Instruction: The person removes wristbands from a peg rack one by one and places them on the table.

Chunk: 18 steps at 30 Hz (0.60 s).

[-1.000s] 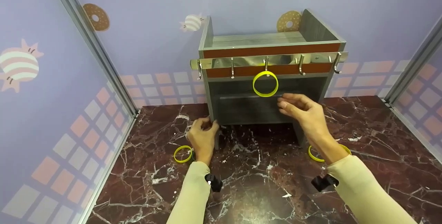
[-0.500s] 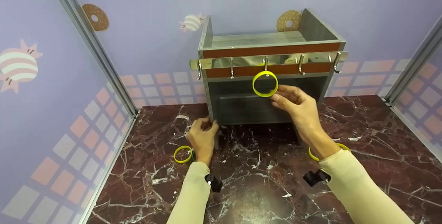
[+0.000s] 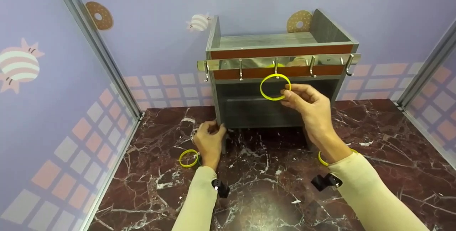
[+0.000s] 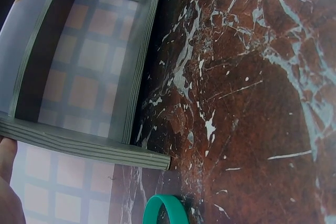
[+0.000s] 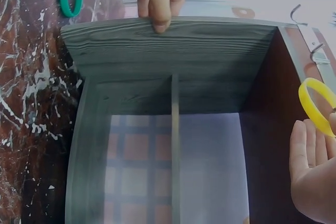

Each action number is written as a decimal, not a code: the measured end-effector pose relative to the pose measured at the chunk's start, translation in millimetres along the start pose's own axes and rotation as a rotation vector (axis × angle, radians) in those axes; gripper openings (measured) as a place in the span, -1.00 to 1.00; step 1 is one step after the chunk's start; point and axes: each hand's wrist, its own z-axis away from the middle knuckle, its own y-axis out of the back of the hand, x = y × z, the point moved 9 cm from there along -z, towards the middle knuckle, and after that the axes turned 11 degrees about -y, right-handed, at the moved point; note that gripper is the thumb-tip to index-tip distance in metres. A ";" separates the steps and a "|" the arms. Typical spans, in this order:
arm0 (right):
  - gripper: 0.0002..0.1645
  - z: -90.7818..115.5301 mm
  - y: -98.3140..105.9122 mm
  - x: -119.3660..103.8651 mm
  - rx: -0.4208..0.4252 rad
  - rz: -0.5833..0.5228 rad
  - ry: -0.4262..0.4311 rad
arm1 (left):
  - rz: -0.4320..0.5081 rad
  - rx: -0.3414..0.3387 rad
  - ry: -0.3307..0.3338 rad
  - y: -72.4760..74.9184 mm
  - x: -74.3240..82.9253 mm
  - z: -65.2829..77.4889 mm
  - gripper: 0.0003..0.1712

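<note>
My right hand (image 3: 315, 108) pinches the right edge of a yellow wristband (image 3: 262, 88) between thumb and fingers. The wristband is at the middle hook (image 3: 276, 66) of a metal hook rail (image 3: 249, 62); its top overlaps the hook's tip, and I cannot tell whether it still hangs there. In the right wrist view the same yellow wristband (image 5: 308, 103) stands beside the fingers. Low on the left, my left hand (image 3: 209, 142) grips the side panel of a grey wooden shelf unit (image 3: 217, 103), its thumb (image 5: 160, 14) on the inner face.
A yellow wristband (image 3: 181, 159) lies on the marbled table (image 3: 263, 195) left of my left wrist, with a green wristband (image 4: 176, 211) next to it. Another yellow wristband (image 3: 321, 159) is partly hidden under my right forearm. Patterned walls stand behind and at both sides.
My right hand has moved left to the hanging wristband and now pinches it. The wristband has shifted slightly and looks a little larger. My left hand stays on the panel.
</note>
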 end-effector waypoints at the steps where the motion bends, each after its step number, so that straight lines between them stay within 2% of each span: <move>1: -0.79 0.2 -0.2 -2.0 0.003 -0.005 0.004 | 0.002 0.000 0.002 -0.1 0.1 -0.1 -0.84; 9: -0.78 2.3 -1.6 -12.7 0.017 -0.025 -0.003 | 0.049 -0.017 0.068 -2.1 -4.8 1.8 -0.87; 18: -0.77 9.7 0.2 -26.3 0.007 -0.052 0.018 | 0.041 0.001 0.036 -1.9 -3.6 1.1 -0.85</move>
